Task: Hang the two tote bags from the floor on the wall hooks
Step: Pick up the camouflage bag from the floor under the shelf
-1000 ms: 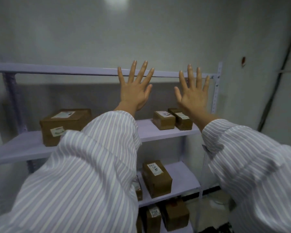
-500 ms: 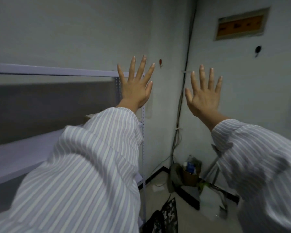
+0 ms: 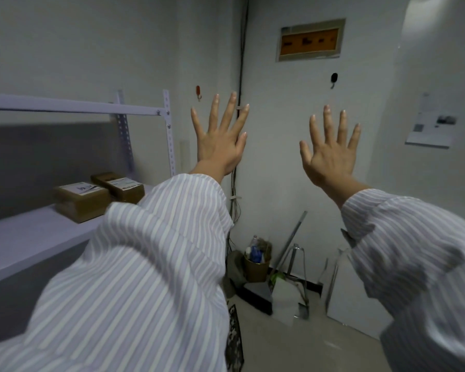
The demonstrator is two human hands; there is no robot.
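I see both hands raised in front of the wall, fingers spread wide, holding nothing: the left hand (image 3: 220,140) and the right hand (image 3: 329,150). On the far wall there are two hooks, a red hook (image 3: 198,91) on the left side of the corner and a black hook (image 3: 334,78) on the right, and both are bare. One dark patterned bag (image 3: 234,339), probably a tote, lies on the floor near my left sleeve, partly hidden. The second tote I cannot identify among the clutter in the far corner. I judge the task is not started: both bags must be picked up and hung.
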